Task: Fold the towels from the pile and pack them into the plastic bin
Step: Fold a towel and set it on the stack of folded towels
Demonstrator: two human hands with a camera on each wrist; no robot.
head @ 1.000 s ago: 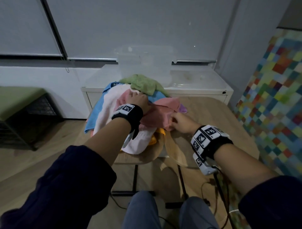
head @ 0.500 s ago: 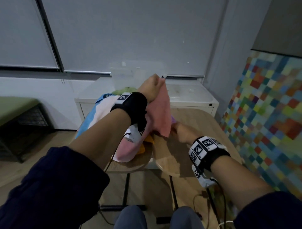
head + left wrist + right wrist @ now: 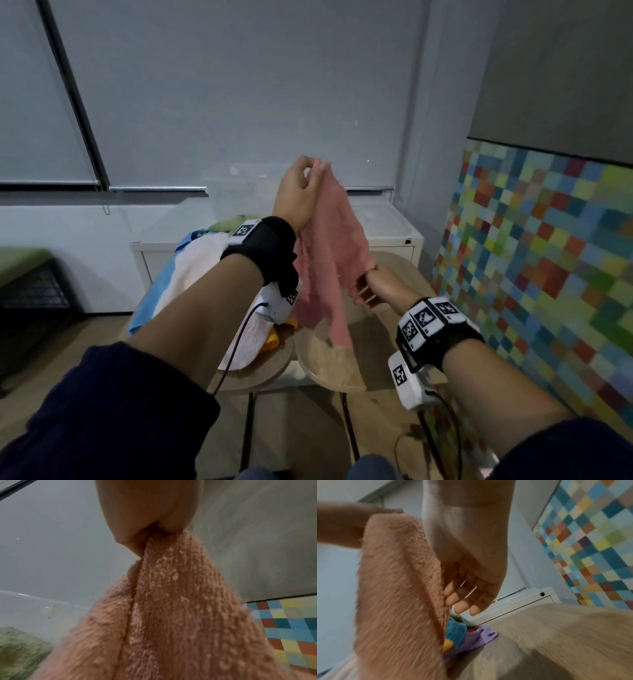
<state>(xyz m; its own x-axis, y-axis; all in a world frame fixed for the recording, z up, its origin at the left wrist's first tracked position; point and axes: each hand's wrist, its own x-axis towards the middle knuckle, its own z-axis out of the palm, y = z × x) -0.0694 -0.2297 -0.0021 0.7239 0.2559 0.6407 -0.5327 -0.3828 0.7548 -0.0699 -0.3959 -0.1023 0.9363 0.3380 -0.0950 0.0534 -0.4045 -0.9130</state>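
A pink towel [image 3: 329,246] hangs in the air over the gap between two round wooden tables. My left hand [image 3: 313,168] is raised and pinches its top corner, seen close in the left wrist view [image 3: 154,534]. My right hand [image 3: 364,275] is lower and pinches the towel's [image 3: 399,588] side edge, its other fingers [image 3: 462,605] loosely spread. The towel pile [image 3: 205,260] lies on the left table, with blue, white, green [image 3: 227,222] and yellow pieces. The clear plastic bin [image 3: 239,192] stands behind it on a white cabinet, partly hidden by my left arm.
The right wooden table [image 3: 329,363] lies under the hanging towel; a purple cloth [image 3: 479,635] sits at the pile's edge. The white cabinet [image 3: 387,222] stands against the back wall. A mosaic wall [image 3: 531,257] is on the right, a dark crate bench [image 3: 30,291] at the left.
My left hand has lifted the pink towel off the pile and raised it high. My right hand has followed upward, holding the towel's lower edge. The view has tilted up.
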